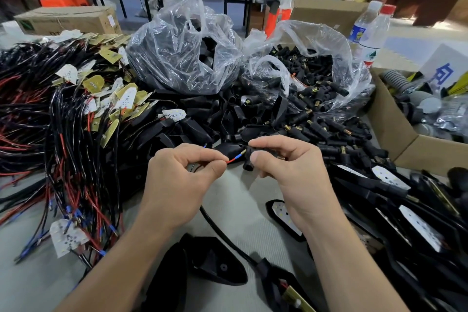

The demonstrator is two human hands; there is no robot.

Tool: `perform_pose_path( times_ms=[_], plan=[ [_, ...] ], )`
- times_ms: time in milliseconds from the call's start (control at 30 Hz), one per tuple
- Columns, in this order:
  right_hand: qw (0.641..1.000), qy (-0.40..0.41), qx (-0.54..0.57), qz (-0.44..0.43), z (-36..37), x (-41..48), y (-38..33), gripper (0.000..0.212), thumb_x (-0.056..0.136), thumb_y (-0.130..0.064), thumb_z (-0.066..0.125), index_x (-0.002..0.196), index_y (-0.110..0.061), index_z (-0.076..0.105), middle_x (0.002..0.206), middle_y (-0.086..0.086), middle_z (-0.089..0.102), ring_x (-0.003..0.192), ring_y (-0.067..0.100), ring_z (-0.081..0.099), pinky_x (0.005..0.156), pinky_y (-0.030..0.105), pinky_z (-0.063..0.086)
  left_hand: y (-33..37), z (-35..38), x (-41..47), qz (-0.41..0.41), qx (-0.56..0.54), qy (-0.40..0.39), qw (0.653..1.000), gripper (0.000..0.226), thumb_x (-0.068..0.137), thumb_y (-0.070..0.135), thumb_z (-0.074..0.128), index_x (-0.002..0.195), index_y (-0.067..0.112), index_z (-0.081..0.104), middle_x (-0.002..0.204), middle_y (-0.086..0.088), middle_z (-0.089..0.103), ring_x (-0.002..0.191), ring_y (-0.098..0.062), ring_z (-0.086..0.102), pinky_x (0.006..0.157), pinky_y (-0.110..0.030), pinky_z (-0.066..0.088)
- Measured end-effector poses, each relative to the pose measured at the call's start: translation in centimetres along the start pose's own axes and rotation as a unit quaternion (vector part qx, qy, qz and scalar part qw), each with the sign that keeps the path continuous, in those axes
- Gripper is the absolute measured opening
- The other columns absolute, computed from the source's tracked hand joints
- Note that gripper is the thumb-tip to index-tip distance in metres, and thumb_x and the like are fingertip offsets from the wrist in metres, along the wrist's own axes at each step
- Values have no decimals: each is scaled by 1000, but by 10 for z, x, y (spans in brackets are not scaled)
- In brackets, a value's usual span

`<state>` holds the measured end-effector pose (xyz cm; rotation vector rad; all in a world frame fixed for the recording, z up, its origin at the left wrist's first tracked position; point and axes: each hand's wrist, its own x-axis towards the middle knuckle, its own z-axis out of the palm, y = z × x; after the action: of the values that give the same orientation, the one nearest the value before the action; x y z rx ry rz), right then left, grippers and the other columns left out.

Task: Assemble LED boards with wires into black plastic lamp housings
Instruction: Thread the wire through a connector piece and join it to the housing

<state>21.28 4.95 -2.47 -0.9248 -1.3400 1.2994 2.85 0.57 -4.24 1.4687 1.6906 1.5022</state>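
Note:
My left hand (pixel 177 180) pinches a red wire end (pixel 231 161) with a blue and brass terminal, held just left of a small black plastic stem part (pixel 250 158). My right hand (pixel 291 167) grips that black stem part, a brass threaded end showing under the fingers. The wire tip points at the stem's opening. A black cable (pixel 222 233) runs from under my hands down to a housing (pixel 276 284) with an LED board at the bottom edge. An empty black lamp housing (pixel 217 267) lies near my forearms.
A heap of wired LED boards (pixel 76 119) fills the left. Two clear bags (pixel 187 58) of black parts stand behind a pile of loose stems (pixel 316 129). Assembled lamps (pixel 395 200) lie right, beside a cardboard box (pixel 395 134) and water bottles (pixel 372 30).

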Motion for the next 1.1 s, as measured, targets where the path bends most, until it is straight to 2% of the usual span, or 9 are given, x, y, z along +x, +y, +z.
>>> perform_pose_path(
  times_ms=[167,300,433,600,667,767,833,967,1100],
  plan=[
    [990,-55,-128,-28,-11,2,-4,29,75,-2,79,85,-29,83,83,-1,78,73,22,69,69,26,54,0,-1,-1,15,-19,-32,999,13,72,34,78,78,45,80,88,15,76,90,-8,71,85,-35,53],
    [984,-87,-154,-29,-13,2,-5,26,73,-6,78,84,-28,82,75,-2,75,65,11,63,62,27,49,2,0,-2,19,-18,-38,999,13,72,34,79,79,45,80,87,17,76,89,-6,71,84,-33,52],
    [990,-117,-71,-22,-2,-2,-5,27,72,4,77,87,-18,81,77,6,76,61,14,64,62,26,54,7,4,-5,20,-6,-27,999,12,73,36,80,82,44,80,81,19,76,83,-7,73,81,-40,58],
    [998,-61,-19,-16,-1,-1,-2,30,75,16,75,85,-13,77,76,5,76,57,15,62,60,23,53,7,-4,-1,11,-10,-39,999,37,67,44,83,104,45,77,107,23,75,111,7,66,102,-29,48],
    [999,-49,11,-14,-2,0,-3,27,73,14,76,81,-12,76,74,7,74,56,16,60,59,23,52,4,-6,2,0,6,-43,999,32,66,41,82,97,46,78,116,25,72,124,13,55,111,-28,40],
    [999,-30,31,-10,-4,0,-4,21,67,5,76,79,-13,77,73,9,73,59,16,61,59,24,52,0,-6,3,-36,-10,-37,999,19,75,21,88,80,38,81,109,27,74,119,12,59,115,-35,41],
    [999,-26,-25,-18,-6,1,-5,22,69,5,80,78,-14,78,74,7,75,62,14,63,61,25,52,-1,-2,2,-54,-26,-45,997,25,77,12,88,77,36,82,101,23,77,111,8,65,111,-35,45],
    [968,-67,-236,-46,-2,-4,-3,20,73,-10,82,77,-29,79,76,-8,77,71,8,73,70,32,58,4,11,-8,-8,39,-71,997,26,75,11,89,77,37,82,94,26,77,107,15,62,105,-19,46],
    [976,-38,-212,-29,-3,-6,-7,16,68,-21,86,79,-31,80,77,-10,78,74,9,74,71,37,60,4,6,-7,24,75,-43,996,24,71,21,92,85,38,82,102,27,74,116,16,57,105,-8,38]
  ],
)
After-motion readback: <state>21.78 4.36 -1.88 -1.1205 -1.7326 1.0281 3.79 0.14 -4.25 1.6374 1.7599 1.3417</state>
